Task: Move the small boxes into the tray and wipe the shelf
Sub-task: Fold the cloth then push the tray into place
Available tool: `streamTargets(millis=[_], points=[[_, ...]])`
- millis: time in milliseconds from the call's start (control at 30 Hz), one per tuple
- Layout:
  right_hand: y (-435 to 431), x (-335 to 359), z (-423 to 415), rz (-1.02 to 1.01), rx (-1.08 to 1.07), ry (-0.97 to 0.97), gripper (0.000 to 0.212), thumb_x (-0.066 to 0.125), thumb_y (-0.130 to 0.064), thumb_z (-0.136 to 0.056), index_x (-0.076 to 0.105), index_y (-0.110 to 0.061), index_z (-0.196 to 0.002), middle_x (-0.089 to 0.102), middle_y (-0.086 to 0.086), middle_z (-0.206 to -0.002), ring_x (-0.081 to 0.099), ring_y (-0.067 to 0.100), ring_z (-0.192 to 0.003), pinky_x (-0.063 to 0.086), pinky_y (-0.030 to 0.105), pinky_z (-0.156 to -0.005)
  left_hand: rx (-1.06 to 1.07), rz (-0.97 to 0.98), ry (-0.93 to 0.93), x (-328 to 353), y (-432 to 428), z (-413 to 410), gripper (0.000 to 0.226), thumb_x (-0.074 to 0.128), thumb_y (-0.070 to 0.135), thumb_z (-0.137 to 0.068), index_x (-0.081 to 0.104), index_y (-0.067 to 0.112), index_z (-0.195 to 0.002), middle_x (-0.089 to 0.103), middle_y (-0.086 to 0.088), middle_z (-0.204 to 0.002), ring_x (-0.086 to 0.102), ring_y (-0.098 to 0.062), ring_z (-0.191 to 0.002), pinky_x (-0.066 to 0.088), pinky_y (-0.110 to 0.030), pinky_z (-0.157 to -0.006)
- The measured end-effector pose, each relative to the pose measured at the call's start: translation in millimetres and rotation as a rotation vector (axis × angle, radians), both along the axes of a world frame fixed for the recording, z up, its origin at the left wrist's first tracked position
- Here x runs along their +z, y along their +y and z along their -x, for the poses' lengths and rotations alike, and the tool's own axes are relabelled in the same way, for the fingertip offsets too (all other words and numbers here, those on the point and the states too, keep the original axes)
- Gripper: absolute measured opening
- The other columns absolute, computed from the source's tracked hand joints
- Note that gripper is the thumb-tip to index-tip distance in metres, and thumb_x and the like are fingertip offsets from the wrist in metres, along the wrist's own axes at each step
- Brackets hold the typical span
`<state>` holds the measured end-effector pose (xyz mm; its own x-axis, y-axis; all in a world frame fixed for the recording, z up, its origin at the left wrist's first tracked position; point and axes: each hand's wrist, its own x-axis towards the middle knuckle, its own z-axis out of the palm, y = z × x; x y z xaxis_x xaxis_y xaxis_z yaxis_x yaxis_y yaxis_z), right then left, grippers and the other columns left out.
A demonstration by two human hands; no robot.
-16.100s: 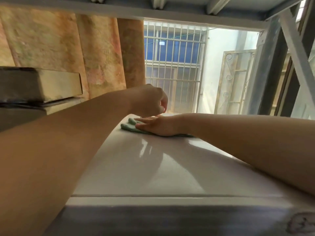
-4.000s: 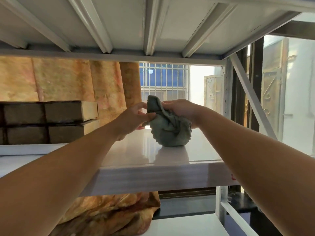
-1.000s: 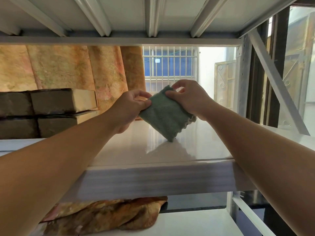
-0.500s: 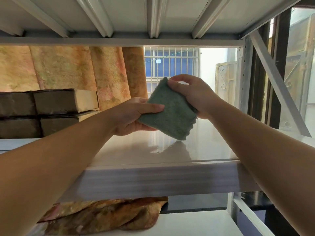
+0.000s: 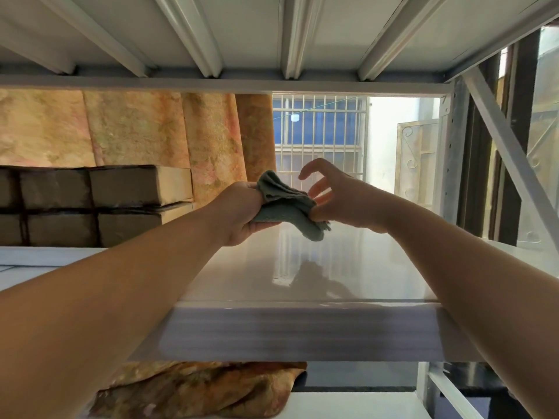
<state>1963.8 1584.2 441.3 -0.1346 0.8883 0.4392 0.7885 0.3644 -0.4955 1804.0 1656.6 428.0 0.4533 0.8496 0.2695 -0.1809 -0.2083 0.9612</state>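
A folded green cloth hangs in the air just above the glossy white shelf. My left hand grips its left end in a fist. My right hand is at the cloth's right edge with fingers spread and lifted; only its thumb side touches the fabric. Several brown small boxes are stacked in two layers at the shelf's back left, apart from both hands. No tray is in view.
An orange patterned curtain hangs behind the boxes, and more of that fabric lies bunched on the lower shelf. The upper shelf's ribbed underside is close overhead. A slanted brace and upright posts stand at the right.
My right hand has let go of the cloth's top edge and spread its fingers. The cloth has been bunched into my left hand's fist and sits a little lower.
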Motion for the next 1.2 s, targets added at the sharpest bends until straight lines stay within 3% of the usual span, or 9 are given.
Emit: streamTargets(millis=[100,233,333,500,667,933,1033,1133,1200], points=[[1.6,2.3,0.9,-0.218,-0.081,-0.090,0.023,0.063,-0.006,-0.083,0.054,-0.025,-0.092,0.063,0.002,-0.083,0.061,0.024,-0.074,0.055,0.039,-0.074,0.048,0.022,-0.044,1.9,2.2,2.1,0.029,0.044,0.004,-0.095,0.059,0.003,-0.120,0.063,-0.018,-0.120,0.064,-0.028,-0.105,0.061,-0.029,-0.072],[0.4,3.4,6.2,-0.295,-0.074,-0.050,0.040,0.055,0.001,-0.082,0.060,-0.034,-0.102,0.056,0.010,-0.069,0.047,0.019,-0.062,0.042,0.029,-0.060,0.085,0.015,-0.068,4.1,-0.5,1.4,0.031,0.045,0.006,-0.095,0.051,0.008,-0.125,0.060,-0.015,-0.118,0.064,-0.021,-0.092,0.061,-0.026,-0.059],[-3.0,5.1,9.9,-0.337,-0.082,-0.063,0.044,0.051,0.000,-0.085,0.068,-0.036,-0.104,0.060,0.014,-0.078,0.053,0.033,-0.074,0.048,0.037,-0.067,0.135,0.026,-0.124,7.3,1.8,2.2,0.036,0.041,0.006,-0.095,0.043,0.011,-0.131,0.056,-0.015,-0.121,0.062,-0.023,-0.096,0.060,-0.029,-0.061],[-5.1,3.3,10.8,-0.297,-0.067,-0.121,0.028,0.057,-0.010,-0.087,0.069,-0.032,-0.100,0.055,-0.002,-0.086,0.053,0.014,-0.084,0.045,0.027,-0.074,-0.012,0.149,-0.264,9.3,-3.5,4.3,0.037,0.030,0.007,-0.098,0.042,0.000,-0.132,0.057,-0.023,-0.122,0.064,-0.028,-0.097,0.061,-0.031,-0.060],[-1.3,-4.3,9.9,-0.187,0.006,-0.158,0.015,0.060,-0.028,-0.088,0.062,-0.040,-0.081,0.046,-0.008,-0.107,0.038,0.014,-0.115,0.035,0.036,-0.101,-0.054,0.106,-0.242,8.0,-10.6,2.9,0.028,0.032,0.006,-0.097,0.056,-0.003,-0.107,0.063,-0.018,-0.098,0.065,-0.024,-0.086,0.060,-0.031,-0.071],[2.9,-3.7,7.0,-0.172,-0.031,-0.189,0.003,0.057,-0.024,-0.090,0.054,-0.024,-0.089,0.056,0.005,-0.116,0.053,0.025,-0.104,0.050,0.040,-0.087,-0.237,-0.046,-0.094,6.3,-16.0,1.2,0.036,0.050,0.033,-0.092,0.054,0.003,-0.112,0.066,-0.015,-0.107,0.066,-0.024,-0.101,0.057,-0.034,-0.088],[6.1,-3.6,4.8,-0.177,-0.052,-0.237,0.015,0.058,-0.022,-0.090,0.049,-0.017,-0.100,0.058,0.006,-0.114,0.058,0.027,-0.098,0.055,0.037,-0.080,-0.170,-0.127,-0.032,6.0,-15.8,0.6,0.016,0.043,0.001,-0.093,0.053,0.006,-0.105,0.059,-0.013,-0.099,0.062,-0.021,-0.091,0.058,-0.030,-0.080],[7.2,-2.8,2.7,-0.111,-0.053,-0.124,0.036,0.065,-0.025,-0.086,0.036,-0.018,-0.106,0.057,0.003,-0.102,0.060,0.018,-0.083,0.057,0.026,-0.066,-0.131,-0.099,-0.064,7.5,-16.2,-0.8,0.027,0.033,-0.004,-0.090,0.052,0.009,-0.103,0.054,-0.014,-0.101,0.059,-0.026,-0.093,0.058,-0.039,-0.081],[7.0,-2.1,-0.3,0.014,-0.063,0.016,0.050,0.069,-0.035,-0.081,0.034,-0.020,-0.114,0.056,0.000,-0.099,0.060,0.013,-0.083,0.057,0.026,-0.071,-0.135,-0.081,-0.110,8.6,-17.0,0.1,0.030,0.030,-0.002,-0.090,0.055,0.011,-0.100,0.055,-0.014,-0.102,0.058,-0.026,-0.095,0.056,-0.039,-0.079]])
